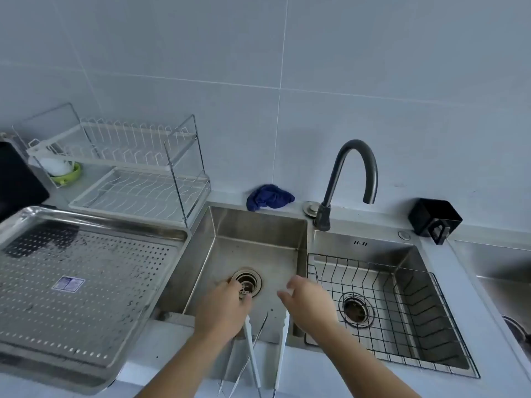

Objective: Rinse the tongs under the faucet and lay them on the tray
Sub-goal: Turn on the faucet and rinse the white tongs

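Tongs (pixel 251 349): I log them at 6 o'clock over the sink basin (pixel 258 228), left hand (pixel 221 308) curled round one white arm, right hand (pixel 307 303) pinching the other; faucet (pixel 356 143) at 1 o'clock dry, perforated tray (pixel 129 268) at 9 o'clock without tongs, so rinsing and laying apparently remain

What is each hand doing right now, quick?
Left hand: closed around one white arm of the tongs.
Right hand: pinching the tongs' other white arm.
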Tool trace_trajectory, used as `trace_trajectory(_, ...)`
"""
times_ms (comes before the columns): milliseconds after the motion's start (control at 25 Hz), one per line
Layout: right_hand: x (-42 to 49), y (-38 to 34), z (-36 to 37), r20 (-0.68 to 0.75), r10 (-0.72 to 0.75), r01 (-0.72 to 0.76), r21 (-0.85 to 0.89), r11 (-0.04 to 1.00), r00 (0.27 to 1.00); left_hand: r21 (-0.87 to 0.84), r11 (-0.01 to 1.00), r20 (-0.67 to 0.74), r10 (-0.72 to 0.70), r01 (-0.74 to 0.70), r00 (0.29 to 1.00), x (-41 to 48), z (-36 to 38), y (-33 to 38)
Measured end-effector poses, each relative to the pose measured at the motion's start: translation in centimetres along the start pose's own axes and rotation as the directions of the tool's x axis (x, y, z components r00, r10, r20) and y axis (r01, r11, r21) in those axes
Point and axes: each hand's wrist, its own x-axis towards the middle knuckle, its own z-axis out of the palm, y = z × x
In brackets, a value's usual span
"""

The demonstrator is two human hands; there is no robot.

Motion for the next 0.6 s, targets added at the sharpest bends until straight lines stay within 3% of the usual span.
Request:
trace_trajectory(200, -1.5, 2.3, 3.1, 0.220, 0.197, -0.199, -0.017, 0.980, 0.955, -0.223, 0.927, 0.176, -0.267, 0.302, 0.948, -3.0, 3.1, 0.3)
trace_trajectory(600, -1.1, 1.6, 4.8, 0.312, 0.277, -0.306, 0.048, 0.951, 0.909, -0.370, 0.837, 0.220, -0.344, 0.405, 0.913, -2.9, 5.0, -0.2)
